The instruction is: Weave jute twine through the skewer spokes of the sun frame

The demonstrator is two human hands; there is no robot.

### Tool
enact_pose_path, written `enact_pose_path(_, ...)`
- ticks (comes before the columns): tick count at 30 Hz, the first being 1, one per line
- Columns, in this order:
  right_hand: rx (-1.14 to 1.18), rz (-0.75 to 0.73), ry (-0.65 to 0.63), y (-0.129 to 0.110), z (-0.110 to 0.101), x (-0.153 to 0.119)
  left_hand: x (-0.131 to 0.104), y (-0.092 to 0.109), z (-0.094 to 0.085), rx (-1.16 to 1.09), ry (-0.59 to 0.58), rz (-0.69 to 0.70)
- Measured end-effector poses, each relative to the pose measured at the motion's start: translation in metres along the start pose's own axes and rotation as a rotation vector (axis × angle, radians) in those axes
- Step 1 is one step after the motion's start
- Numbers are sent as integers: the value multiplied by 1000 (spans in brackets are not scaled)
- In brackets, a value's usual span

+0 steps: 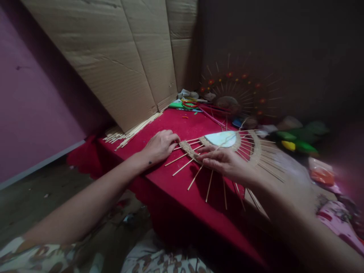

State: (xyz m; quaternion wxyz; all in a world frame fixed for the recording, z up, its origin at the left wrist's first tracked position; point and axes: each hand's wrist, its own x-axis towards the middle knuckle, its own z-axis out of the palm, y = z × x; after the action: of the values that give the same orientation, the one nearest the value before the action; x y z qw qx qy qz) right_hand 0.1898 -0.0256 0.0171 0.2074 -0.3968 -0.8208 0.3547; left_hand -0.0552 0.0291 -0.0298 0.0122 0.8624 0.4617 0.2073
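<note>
A half-round fan of thin wooden sticks lies on a red cloth, its sticks spreading outward like rays. Woven tan twine runs across the sticks as a band, and a pale half-round piece fills the centre. My left hand is closed at the band's left end, thumb and fingers pinched on the edge stick and twine. Over the near sticks, my right hand has its fingers pinched at the band; its fingertips partly hide the twine. A loose strand crosses the pale piece.
Cardboard stands upright behind the table's left part, with a bundle of loose sticks at its foot. Against the dark wall leans another stick fan with red flowers. Green scissors-like items, packets and a pink item crowd the back and right.
</note>
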Motion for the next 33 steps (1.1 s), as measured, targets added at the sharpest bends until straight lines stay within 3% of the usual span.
enact_pose_path(5,11,5,128,4,17,-15,-5,5,-2,-137,145,155)
enact_pose_path(10,22,-47,145,6,20,-17,-11,18,-12,-238,2,332)
enact_pose_path(20,-177,-173,110,-12,34,-21,-19,23,-2,-236,51,441)
enact_pose_path(26,-238,-170,113,-19,38,-26,-23,25,-2,-125,61,472)
enact_pose_path(33,-267,-146,15,-33,53,-34,-25,25,-3,-134,99,490)
